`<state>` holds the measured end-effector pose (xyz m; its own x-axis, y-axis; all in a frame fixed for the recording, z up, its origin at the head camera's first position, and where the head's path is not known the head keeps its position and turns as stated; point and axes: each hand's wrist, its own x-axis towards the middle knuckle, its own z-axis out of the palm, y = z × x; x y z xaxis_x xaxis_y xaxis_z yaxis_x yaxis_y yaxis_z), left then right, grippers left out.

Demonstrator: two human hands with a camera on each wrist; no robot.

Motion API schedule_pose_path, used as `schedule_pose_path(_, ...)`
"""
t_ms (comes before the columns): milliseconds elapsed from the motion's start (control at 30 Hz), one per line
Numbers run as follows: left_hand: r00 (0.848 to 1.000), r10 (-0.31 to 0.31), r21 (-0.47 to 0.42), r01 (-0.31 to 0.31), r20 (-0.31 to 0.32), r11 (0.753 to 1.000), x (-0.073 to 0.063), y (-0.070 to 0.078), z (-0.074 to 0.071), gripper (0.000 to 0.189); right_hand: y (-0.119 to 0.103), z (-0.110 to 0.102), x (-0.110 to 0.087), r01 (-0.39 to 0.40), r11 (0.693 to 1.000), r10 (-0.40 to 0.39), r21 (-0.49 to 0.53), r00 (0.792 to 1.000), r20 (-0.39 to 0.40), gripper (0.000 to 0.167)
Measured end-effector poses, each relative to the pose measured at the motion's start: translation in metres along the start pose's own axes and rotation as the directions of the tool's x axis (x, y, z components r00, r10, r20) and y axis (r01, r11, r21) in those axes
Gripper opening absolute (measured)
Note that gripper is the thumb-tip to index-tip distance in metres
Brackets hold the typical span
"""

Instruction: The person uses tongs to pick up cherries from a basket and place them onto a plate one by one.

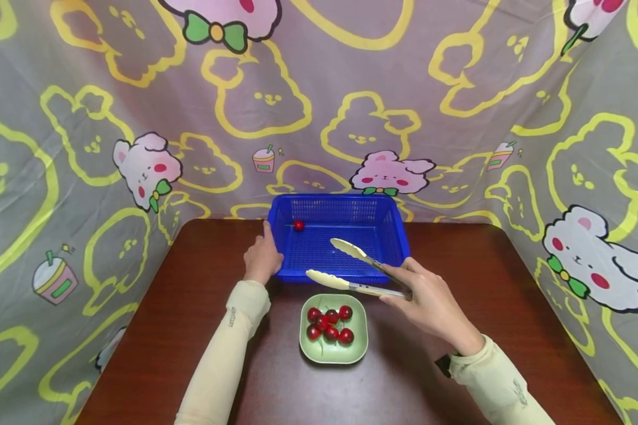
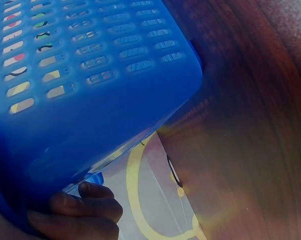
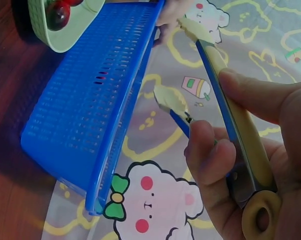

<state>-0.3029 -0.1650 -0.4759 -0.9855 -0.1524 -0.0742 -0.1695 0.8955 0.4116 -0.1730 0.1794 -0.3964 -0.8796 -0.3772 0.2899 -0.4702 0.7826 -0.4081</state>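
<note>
My left hand (image 1: 263, 257) grips the left rim of a blue plastic basket (image 1: 399, 227); in the left wrist view its fingers (image 2: 98, 212) curl at the rim. In my right hand (image 1: 430, 295) is a pair of tongs (image 1: 372, 289) with cream scalloped tips, spread apart with nothing between them. The tongs reach over the basket's front edge. Inside the basket, a single cherry (image 1: 299, 225) lies near the back left. A light green square dish (image 1: 334, 355) holds several dark red cherries (image 1: 345, 336), some with stems, just in front of the basket.
Everything stands on a dark brown wooden table (image 1: 191, 283). A grey cloth (image 1: 319, 77) with yellow bear outlines and pink-cheeked cartoon animals hangs behind the table and along both sides. The basket sits near the table's back edge.
</note>
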Motion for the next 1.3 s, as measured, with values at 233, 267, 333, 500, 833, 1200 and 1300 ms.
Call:
schedule_pose_path(233, 1.000, -0.003, 0.003, 0.003, -0.002, 1.000, -0.001, 0.001, -0.001, 0.094, -0.001, 0.005, 0.009, -0.024, 1.000, 0.024, 0.000, 1.000, -0.003, 0.057)
schedule_pose_path(267, 1.000, -0.003, 0.004, 0.003, -0.004, 1.000, -0.001, 0.001, -0.001, 0.094, 0.000, 0.006, 0.010, -0.024, 1.000, 0.024, 0.001, 1.000, -0.002, 0.057)
schedule_pose_path(333, 1.000, -0.005, 0.003, 0.005, -0.006, 1.000, -0.001, 0.002, -0.001, 0.094, -0.001, 0.007, 0.012, -0.020, 1.000, 0.020, 0.000, 1.000, -0.001, 0.057)
schedule_pose_path(500, 1.000, -0.003, 0.001, 0.003, -0.002, 1.000, -0.001, 0.001, -0.001, 0.095, -0.001, 0.010, 0.017, -0.034, 0.999, 0.034, 0.001, 0.999, 0.010, 0.057)
schedule_pose_path(833, 1.000, 0.001, -0.001, -0.001, -0.012, 1.000, -0.002, 0.001, -0.001, 0.098, 0.003, 0.022, 0.035, -0.032, 0.999, 0.032, 0.009, 0.999, -0.012, 0.055)
schedule_pose_path(1200, 1.000, -0.004, 0.005, 0.004, -0.001, 1.000, -0.001, 0.002, -0.002, 0.096, 0.003, 0.034, 0.070, -0.082, 0.996, 0.084, -0.031, 0.996, 0.036, 0.055)
schedule_pose_path(1300, 1.000, -0.004, 0.007, 0.004, 0.001, 1.000, -0.001, 0.002, -0.002, 0.096, 0.002, 0.038, 0.081, -0.097, 0.994, 0.100, -0.052, 0.994, 0.047, 0.056)
